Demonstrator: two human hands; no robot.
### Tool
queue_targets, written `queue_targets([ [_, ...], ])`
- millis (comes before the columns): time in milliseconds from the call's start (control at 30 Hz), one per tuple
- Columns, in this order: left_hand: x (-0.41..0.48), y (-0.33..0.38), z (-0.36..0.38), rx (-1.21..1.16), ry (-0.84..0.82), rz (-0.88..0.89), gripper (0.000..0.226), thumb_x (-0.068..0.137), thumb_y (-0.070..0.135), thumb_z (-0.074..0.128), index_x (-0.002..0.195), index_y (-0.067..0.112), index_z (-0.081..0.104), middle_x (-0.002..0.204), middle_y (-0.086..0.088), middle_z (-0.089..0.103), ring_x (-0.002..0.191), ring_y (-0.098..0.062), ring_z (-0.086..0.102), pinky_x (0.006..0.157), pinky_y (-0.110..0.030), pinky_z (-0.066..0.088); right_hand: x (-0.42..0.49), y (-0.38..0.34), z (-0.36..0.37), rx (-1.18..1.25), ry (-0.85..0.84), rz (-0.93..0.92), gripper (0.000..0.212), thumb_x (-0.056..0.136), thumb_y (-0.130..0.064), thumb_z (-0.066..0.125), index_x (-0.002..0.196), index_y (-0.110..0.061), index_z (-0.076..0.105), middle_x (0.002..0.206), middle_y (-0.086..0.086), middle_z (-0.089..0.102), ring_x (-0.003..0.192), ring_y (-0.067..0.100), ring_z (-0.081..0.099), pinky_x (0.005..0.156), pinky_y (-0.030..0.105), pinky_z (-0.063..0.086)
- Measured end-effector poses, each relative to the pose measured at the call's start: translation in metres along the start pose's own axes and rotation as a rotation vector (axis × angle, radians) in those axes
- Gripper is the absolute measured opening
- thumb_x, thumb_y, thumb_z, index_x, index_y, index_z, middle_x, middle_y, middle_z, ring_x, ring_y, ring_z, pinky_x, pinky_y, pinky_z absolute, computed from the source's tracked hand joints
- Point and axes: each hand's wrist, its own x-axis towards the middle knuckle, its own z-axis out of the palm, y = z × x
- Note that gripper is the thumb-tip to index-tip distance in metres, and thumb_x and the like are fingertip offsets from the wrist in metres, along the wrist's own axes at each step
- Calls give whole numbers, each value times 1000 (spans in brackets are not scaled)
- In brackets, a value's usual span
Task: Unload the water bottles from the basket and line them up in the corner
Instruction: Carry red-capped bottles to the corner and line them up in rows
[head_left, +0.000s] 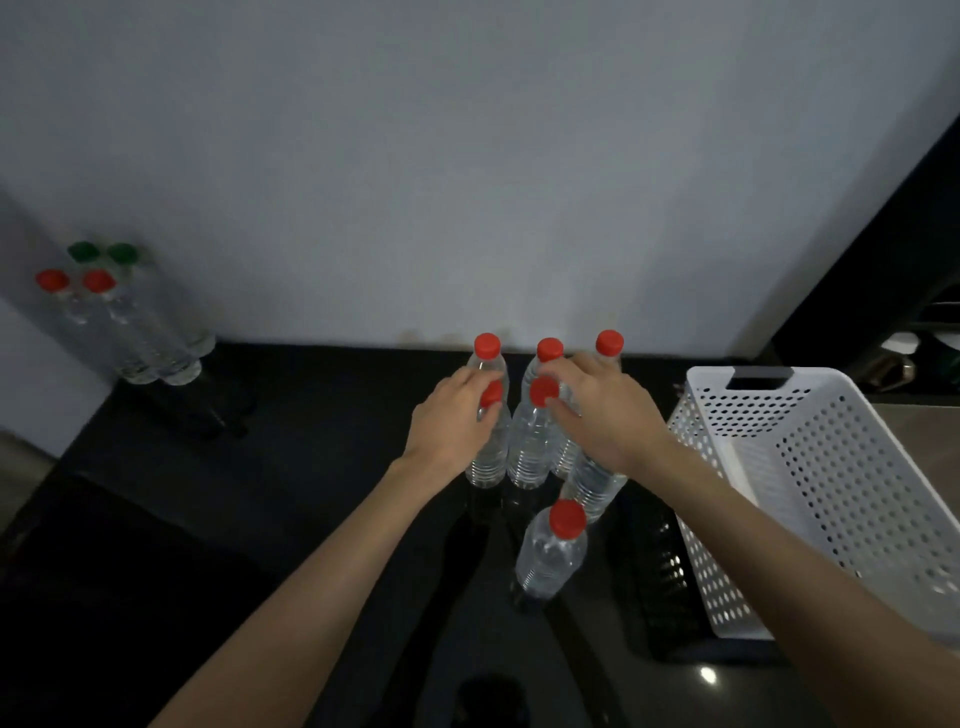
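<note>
Near the worktop's (260, 493) back edge, one bottle (488, 447) is gripped by the left hand (452, 415) and a second bottle (527, 452) by the right hand (608, 415). Next, they should be lined up.

Plain pale wall (467, 156), glossy black surface (208, 519) below it, dark panel (883, 249) at right, dim light

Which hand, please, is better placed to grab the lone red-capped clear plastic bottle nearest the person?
Probably the right hand: the lone red-capped clear plastic bottle stands closer to it than to the left hand.
</note>
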Motion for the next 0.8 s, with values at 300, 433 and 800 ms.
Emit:
queue_targets([
  [300, -8, 6, 16, 159, -8, -82, 41, 95, 30, 51, 132, 23, 35, 112, -3, 42, 90, -11, 48, 65, -25, 48, 24, 20, 21, -164, -132, -244, 37, 93, -25, 53, 128, -18, 47, 122, 7, 57, 111, 26, 56, 96, 43, 43],
  [433, -22, 15, 16, 135, 15, -215, 26, 94, 33, 47, 117, 22, 39, 103, 2, 44, 78, -10, 49, 60, -25, 41, 25, 26, 18, -110, -193, -307, 24, 93, -30, 51, 114, -19, 45, 100, 4, 62, 93, 24, 60, 90, 43, 44],
  [800, -88, 24, 4, 13, 176, -448, 29, 87, 31, 61, 107, 17, 45, 101, 4, 49, 87, -12, 52, 76, -32, 50, 14, -7, 18, 66, -112, -369, 26, 93, -37, 53, 108, -16, 47, 83, -1, 59, 70, 14, 58, 66, 32, 52],
])
